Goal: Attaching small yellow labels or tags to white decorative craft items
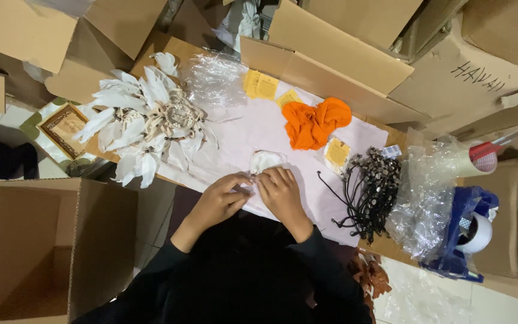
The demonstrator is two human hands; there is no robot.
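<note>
My left hand [222, 197] and my right hand [280, 193] meet at the near edge of a pale pink cloth [253, 129] spread over cardboard. Both sets of fingers pinch the lower edge of a small white, clear-wrapped item [265, 160] lying on the cloth. What exactly the fingers grip is partly hidden. Black sleeves cover both arms.
A heap of white feathered pieces [142, 123] lies left, crumpled clear plastic [214, 78] behind it. An orange cloth [314, 123], yellow tags [260, 85], a bundle of black beaded cords [370, 192], more plastic [427, 198] and tape rolls [478, 234] lie right. Open cardboard boxes [37, 252] surround everything.
</note>
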